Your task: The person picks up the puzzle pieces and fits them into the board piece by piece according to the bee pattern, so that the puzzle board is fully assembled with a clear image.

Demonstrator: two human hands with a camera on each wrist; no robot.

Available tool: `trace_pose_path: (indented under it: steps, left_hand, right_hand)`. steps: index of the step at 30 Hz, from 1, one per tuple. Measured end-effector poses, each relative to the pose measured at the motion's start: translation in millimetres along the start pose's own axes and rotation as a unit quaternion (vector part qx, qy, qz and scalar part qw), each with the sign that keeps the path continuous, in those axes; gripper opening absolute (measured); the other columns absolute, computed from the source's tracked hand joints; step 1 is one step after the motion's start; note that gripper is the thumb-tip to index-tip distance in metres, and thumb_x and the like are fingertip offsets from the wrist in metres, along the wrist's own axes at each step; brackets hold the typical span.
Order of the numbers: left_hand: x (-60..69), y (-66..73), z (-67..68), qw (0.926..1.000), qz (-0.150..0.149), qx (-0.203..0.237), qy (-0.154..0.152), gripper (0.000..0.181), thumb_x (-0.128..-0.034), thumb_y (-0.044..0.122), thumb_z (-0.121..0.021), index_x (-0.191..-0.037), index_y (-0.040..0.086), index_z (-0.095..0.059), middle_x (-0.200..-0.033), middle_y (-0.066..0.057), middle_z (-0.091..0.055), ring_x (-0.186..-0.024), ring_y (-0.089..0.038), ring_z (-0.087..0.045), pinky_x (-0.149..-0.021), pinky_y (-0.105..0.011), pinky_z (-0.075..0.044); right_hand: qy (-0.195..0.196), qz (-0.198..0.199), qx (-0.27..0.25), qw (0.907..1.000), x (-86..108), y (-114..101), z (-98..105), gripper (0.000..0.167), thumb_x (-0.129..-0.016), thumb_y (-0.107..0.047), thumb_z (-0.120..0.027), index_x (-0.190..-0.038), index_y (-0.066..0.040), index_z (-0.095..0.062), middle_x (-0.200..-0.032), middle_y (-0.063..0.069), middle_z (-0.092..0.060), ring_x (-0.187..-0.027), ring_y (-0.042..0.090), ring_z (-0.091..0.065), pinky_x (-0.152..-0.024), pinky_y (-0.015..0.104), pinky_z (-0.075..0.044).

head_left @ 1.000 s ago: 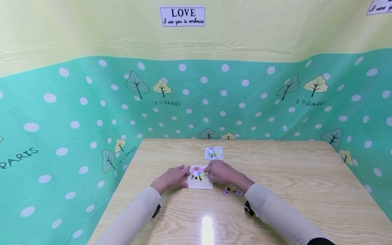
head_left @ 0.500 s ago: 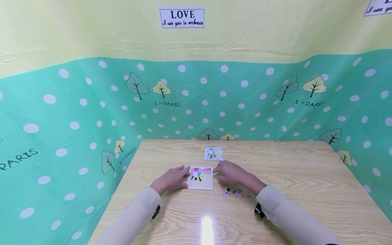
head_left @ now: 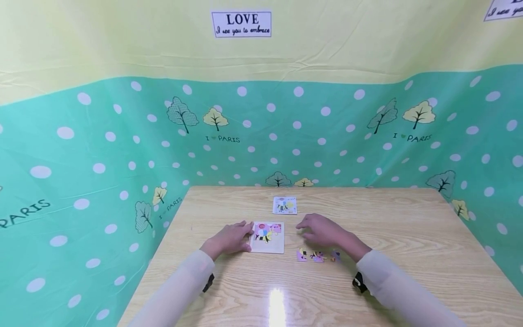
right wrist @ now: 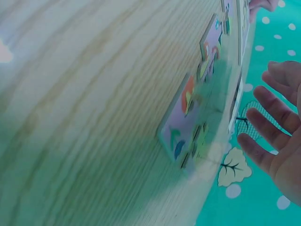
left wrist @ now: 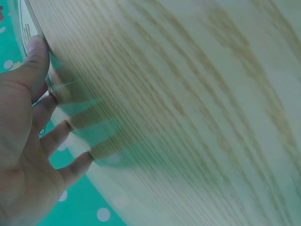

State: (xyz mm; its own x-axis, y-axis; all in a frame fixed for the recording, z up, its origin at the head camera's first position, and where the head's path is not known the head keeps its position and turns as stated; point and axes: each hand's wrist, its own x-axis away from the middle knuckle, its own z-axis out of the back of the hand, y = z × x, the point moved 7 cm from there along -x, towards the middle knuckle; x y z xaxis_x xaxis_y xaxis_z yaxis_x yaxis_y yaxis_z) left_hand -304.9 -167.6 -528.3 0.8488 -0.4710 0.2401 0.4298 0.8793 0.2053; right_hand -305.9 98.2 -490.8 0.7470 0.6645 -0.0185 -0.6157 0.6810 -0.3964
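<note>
In the head view, my left hand [head_left: 229, 238] rests at the left edge of a pale square puzzle board [head_left: 267, 247], its index finger and thumb touching that edge. Pieces showing a bee and a red balloon lie in the board's upper part; the lower part is bare. My right hand [head_left: 324, 230] is right of the board, fingers loosely bent and holding nothing. Below it lie several loose puzzle pieces [head_left: 313, 255]. The right wrist view shows my right hand [right wrist: 280, 127] beyond loose pieces [right wrist: 181, 125]. In the left wrist view, my left hand's [left wrist: 28, 136] fingers are spread.
A square bee picture card [head_left: 284, 205] lies behind the board on the wooden table [head_left: 392, 227]. A green and yellow curtain [head_left: 261, 122] with white dots and trees hangs behind and along the sides.
My right hand has moved right, off the board, uncovering a pink piece at the board's upper right and the loose pieces on the table. My left hand has stayed at the board's edge.
</note>
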Motion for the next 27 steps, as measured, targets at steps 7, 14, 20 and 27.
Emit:
trace_pose_path:
  steps: [7,14,20,27]
  left_hand:
    - [-0.8,-0.9,-2.1,1.0000,0.000,0.001,0.001,0.079,-0.0891,0.049,-0.073,-0.153,0.013,-0.046,-0.158,-0.005,-0.049,-0.151,-0.033,-0.039,-0.116,-0.062,-0.038]
    - [-2.7,-2.5,-4.3,1.0000,0.000,-0.007,0.000,0.081,-0.0895,0.050,-0.072,-0.155,0.013,-0.043,-0.158,-0.002,-0.049,-0.151,-0.033,-0.038,-0.117,-0.061,-0.038]
    - [-3.7,-3.7,-5.0,0.9999,-0.001,-0.011,0.003,0.082,-0.0891,0.051,-0.072,-0.156,0.013,-0.042,-0.157,-0.002,-0.050,-0.151,-0.032,-0.039,-0.116,-0.061,-0.038]
    - [-2.6,-3.2,-3.5,1.0000,0.001,-0.007,0.002,0.082,-0.0891,0.050,-0.073,-0.156,0.012,-0.042,-0.157,-0.002,-0.051,-0.151,-0.032,-0.039,-0.116,-0.062,-0.039]
  right_hand:
    - [0.005,-0.034,-0.006,0.9994,10.4,13.4,4.9,0.032,-0.095,-0.018,-0.069,-0.126,-0.010,-0.071,-0.121,0.007,-0.072,-0.112,0.024,-0.067,-0.101,0.046,-0.056]
    - [0.003,-0.053,-0.006,0.9986,19.4,28.9,7.7,0.033,-0.095,-0.017,-0.070,-0.127,-0.011,-0.071,-0.120,0.006,-0.071,-0.108,0.022,-0.067,-0.097,0.043,-0.057]
    - [0.004,-0.046,0.005,0.9989,26.9,40.6,10.5,0.032,-0.093,-0.013,-0.070,-0.125,-0.008,-0.072,-0.118,0.007,-0.073,-0.108,0.024,-0.068,-0.097,0.045,-0.057]
    - [-0.011,-0.031,0.012,0.9994,37.9,47.4,10.8,0.039,-0.085,0.003,-0.067,-0.123,-0.005,-0.073,-0.116,0.009,-0.073,-0.107,0.026,-0.067,-0.095,0.045,-0.058]
